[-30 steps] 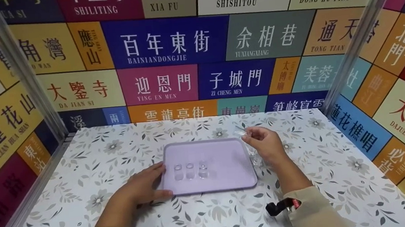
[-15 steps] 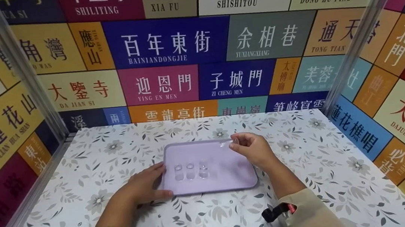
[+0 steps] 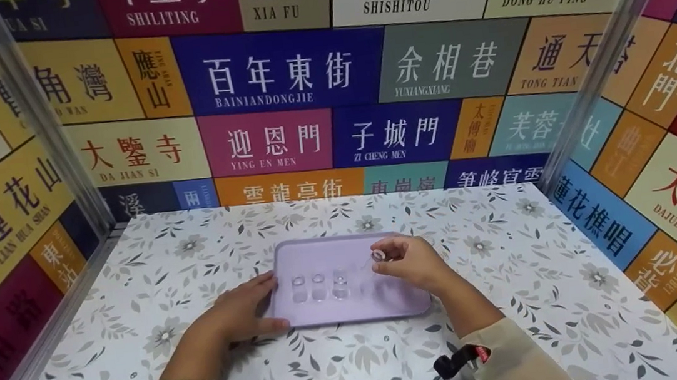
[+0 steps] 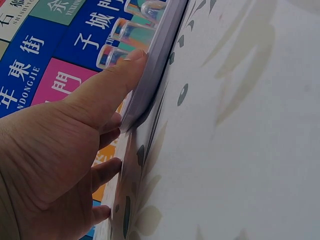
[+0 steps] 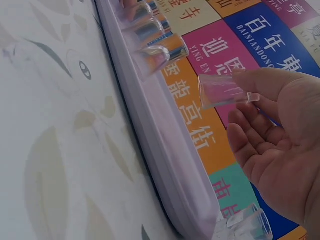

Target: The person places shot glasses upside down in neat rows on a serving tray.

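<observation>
A lilac tray (image 3: 320, 252) lies on the table with three small clear cups (image 3: 318, 288) standing in a row on its left half. My left hand (image 3: 237, 307) rests at the tray's left end, thumb along the near corner and fingers at the side. In the left wrist view the thumb (image 4: 112, 82) lies against the tray's rim. My right hand (image 3: 412, 261) is over the tray's right half and pinches another small clear cup (image 5: 217, 91) between thumb and fingers. This cup is held tilted above the tray, its ring-shaped end near the fingertips.
In the right wrist view more clear cups (image 5: 250, 225) show beyond the tray's right end; in the head view the right hand and arm hide that spot. A floral cloth (image 3: 206, 367) covers the table. Walls of coloured name signs (image 3: 279, 70) enclose its back and sides.
My right hand has come from beyond the tray's far right corner, left and nearer over the tray, bringing the clear cup along. My left hand and the row of cups have stayed put.
</observation>
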Demonstrator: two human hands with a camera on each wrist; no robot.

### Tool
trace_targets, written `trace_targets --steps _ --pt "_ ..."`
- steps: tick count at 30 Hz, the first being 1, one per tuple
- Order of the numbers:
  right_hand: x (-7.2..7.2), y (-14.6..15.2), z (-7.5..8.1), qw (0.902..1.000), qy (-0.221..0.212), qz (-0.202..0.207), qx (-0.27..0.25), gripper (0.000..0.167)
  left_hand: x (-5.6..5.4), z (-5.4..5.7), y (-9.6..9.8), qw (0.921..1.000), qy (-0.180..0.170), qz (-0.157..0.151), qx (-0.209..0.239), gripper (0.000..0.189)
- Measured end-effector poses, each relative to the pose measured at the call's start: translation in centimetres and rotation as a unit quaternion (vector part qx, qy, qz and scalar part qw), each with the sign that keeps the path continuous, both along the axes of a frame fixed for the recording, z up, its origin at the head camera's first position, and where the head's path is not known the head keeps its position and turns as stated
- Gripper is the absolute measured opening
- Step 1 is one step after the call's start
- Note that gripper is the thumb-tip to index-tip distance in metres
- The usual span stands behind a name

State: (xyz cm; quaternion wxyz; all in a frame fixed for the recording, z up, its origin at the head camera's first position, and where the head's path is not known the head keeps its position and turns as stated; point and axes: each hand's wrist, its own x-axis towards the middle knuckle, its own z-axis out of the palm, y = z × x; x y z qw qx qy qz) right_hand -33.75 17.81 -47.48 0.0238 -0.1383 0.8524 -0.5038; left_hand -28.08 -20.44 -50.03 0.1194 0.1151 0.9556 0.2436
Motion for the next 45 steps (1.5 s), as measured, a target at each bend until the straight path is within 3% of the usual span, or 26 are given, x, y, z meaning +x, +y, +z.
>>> trace_targets --steps 14,29,39,45 --pt "0.5 -1.7 -1.5 0.9986 -0.008 0.051 0.011 0.037 0.0 0.1 0.0 1.0 0.005 -0.006 0.001 0.109" --pt "0.4 -1.9 -2.6 0.9977 -0.027 0.063 0.006 0.04 0.0 0.1 0.0 1.0 0.001 -0.005 0.001 0.11" --pt "0.3 -1.3 -1.7 0.9987 -0.024 0.045 -0.001 0.048 0.2 0.1 0.1 1.0 0.008 -0.002 0.004 0.107" --pt "0.2 0.4 -0.4 0.9998 -0.006 0.005 -0.018 0.047 0.3 0.2 0.1 1.0 0.0 0.004 0.004 0.107"
